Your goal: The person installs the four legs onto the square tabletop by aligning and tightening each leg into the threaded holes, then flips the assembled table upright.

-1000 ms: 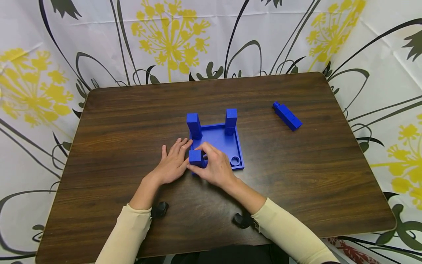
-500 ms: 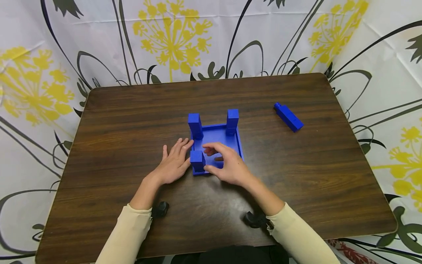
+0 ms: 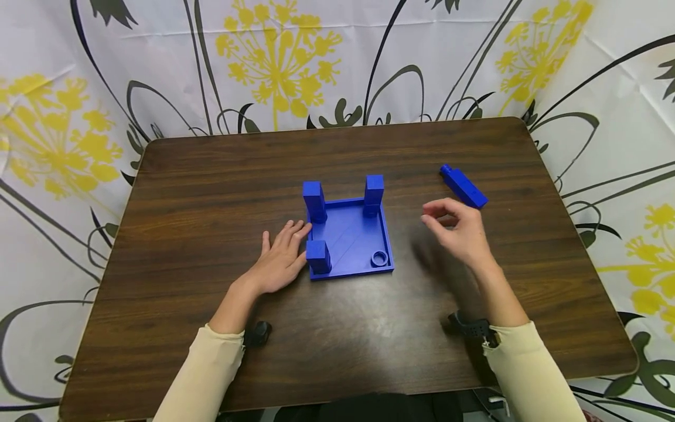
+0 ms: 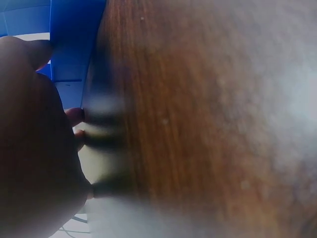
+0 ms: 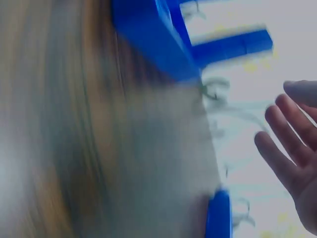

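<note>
A square blue tray-like base [image 3: 352,273] lies on the table with blue square posts standing at three corners: back left [image 3: 314,201], back right [image 3: 374,195] and front left [image 3: 319,257]. Its front right corner shows a round socket [image 3: 379,258]. My left hand [image 3: 279,261] lies flat beside the base, fingertips at its left edge. My right hand [image 3: 457,230] hovers right of the base, fingers relaxed and holding nothing. Just beyond it a loose blue post [image 3: 464,187] with a round peg end lies on its side; it also shows at the bottom of the right wrist view.
The dark wood table [image 3: 221,181] has a back edge against a hanging white cloth [image 3: 174,64] with yellow and grey plant prints. Black wrist devices [image 3: 258,334] sit by both sleeves.
My right hand has let go of the front left post and moved right, towards the loose post, uncovering the round socket. My left hand has stayed by the base.
</note>
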Demonstrator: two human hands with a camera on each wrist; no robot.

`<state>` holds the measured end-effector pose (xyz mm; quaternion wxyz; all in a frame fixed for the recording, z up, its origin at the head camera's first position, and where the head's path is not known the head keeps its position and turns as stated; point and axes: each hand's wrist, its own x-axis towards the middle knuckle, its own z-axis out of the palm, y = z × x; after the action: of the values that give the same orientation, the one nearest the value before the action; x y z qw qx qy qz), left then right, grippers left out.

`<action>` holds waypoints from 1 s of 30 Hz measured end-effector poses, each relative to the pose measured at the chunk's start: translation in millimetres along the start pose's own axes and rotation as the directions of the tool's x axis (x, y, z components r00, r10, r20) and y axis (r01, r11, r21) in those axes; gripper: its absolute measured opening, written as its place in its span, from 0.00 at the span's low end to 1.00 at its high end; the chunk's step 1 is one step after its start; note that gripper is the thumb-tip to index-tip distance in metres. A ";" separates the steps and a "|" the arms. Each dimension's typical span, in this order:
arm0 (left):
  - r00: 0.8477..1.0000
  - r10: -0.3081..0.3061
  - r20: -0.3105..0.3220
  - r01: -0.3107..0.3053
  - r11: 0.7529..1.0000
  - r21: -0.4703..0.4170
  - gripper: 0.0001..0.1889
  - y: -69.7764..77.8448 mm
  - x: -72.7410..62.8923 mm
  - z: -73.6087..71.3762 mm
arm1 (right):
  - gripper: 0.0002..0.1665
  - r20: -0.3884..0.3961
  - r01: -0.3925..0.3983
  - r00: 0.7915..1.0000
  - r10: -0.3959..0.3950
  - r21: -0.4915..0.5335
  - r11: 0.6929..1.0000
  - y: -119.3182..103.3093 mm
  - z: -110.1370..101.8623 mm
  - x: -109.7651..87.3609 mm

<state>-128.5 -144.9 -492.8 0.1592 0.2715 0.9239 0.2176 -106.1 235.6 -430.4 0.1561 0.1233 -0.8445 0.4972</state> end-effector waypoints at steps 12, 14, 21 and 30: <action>1.000 -0.007 0.010 0.006 1.000 0.015 0.32 6.1 -0.1 -6.5 | 0.30 -0.263 -0.375 0.918 0.295 -0.339 0.863 73.2 -45.0 -0.5; 1.000 0.000 0.004 0.000 1.000 0.006 0.32 5.4 0.0 -5.2 | 0.32 -0.265 -0.410 0.906 0.330 -0.353 0.841 79.0 -45.9 0.3; 1.000 0.012 0.001 -0.012 1.000 -0.004 0.33 1.7 0.3 -1.3 | 0.36 -0.267 -0.496 0.867 0.420 -0.391 0.775 94.6 -50.5 8.5; 1.000 0.005 0.011 -0.005 1.000 0.001 0.32 4.4 -1.3 -3.5 | 0.39 -0.170 -0.531 0.840 0.516 -0.460 0.712 111.9 -50.8 15.0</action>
<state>-127.0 -143.4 -487.5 0.1634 0.2748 0.9226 0.2160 -153.4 332.6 -491.1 0.0475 -0.1716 -0.9397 0.2921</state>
